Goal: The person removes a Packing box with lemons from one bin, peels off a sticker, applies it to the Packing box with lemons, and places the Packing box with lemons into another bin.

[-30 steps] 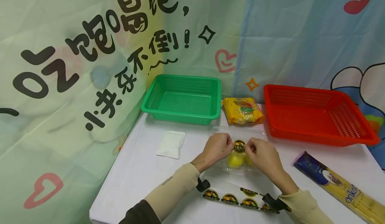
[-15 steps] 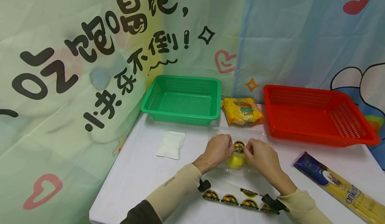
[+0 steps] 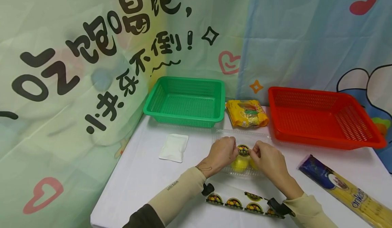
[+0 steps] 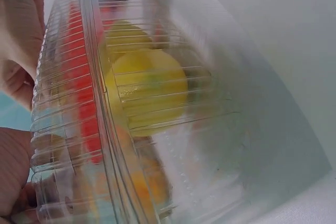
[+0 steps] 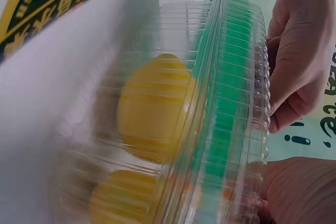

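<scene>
A round black-and-yellow sticker (image 3: 243, 150) is stretched between my two hands over a clear plastic clamshell box (image 3: 239, 174). My left hand (image 3: 222, 152) pinches its left edge with curled fingers, and my right hand (image 3: 269, 158) pinches the right edge. The box lid is down, and yellow lemon-like fruits (image 3: 240, 164) show through it. In the left wrist view, a yellow fruit (image 4: 152, 85) lies behind the ribbed plastic wall, with something orange below it. The right wrist view has two yellow fruits (image 5: 157, 108) in the box. Most fingertips are hidden in the wrist views.
Nearer me lies a white sheet of round stickers (image 3: 235, 200). A white packet (image 3: 174, 147) sits left of the box, a pasta pack (image 3: 346, 190) to the right. Behind stand a green basket (image 3: 186, 119), a yellow snack packet (image 3: 247, 113) and a red basket (image 3: 327, 139).
Both hands stay nearly in place with the sticker between them. The sticker tilts slightly and then faces up more flatly; my left hand has shifted a little to the right.
</scene>
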`<state>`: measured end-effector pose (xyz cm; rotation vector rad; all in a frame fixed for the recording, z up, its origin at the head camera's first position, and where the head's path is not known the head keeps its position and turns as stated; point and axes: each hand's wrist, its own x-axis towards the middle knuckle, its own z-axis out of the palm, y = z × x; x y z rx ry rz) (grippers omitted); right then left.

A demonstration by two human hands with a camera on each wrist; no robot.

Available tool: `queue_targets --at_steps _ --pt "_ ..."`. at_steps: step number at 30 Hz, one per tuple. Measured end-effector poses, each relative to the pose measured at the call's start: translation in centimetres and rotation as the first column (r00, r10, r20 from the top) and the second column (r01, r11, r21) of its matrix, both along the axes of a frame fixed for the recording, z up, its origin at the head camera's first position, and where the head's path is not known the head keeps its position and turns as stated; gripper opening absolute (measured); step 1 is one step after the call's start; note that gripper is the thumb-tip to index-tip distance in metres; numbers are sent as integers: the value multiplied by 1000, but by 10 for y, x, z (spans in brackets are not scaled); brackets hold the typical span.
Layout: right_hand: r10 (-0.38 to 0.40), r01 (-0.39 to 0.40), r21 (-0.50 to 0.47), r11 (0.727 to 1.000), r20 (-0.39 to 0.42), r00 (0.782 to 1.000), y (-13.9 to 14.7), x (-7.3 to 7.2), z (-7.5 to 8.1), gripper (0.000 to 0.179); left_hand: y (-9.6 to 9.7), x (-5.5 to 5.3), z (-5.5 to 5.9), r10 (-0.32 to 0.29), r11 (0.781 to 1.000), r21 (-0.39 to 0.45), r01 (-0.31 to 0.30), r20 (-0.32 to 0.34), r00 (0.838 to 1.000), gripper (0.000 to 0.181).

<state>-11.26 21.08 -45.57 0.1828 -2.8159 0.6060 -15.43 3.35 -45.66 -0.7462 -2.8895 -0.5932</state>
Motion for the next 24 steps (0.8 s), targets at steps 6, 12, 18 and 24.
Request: queue_targets --at_steps 6,12,18,24 --pt "44 -43 7 999 -95 995 -1 -1 -2 19 -3 2 0 -34 999 -5 34 -60 998 10" --pt "252 -245 62 968 -289 924 1 0 -10 19 -8 2 -4 -219 972 -137 189 -250 943 12" --pt "315 -303 88 949 -270 910 3 10 -12 27 -17 6 -7 -352 919 -277 281 -252 902 26" --pt "338 -308 154 939 -238 910 4 26 -12 32 -27 13 -4 -428 870 -334 363 -146 892 37"
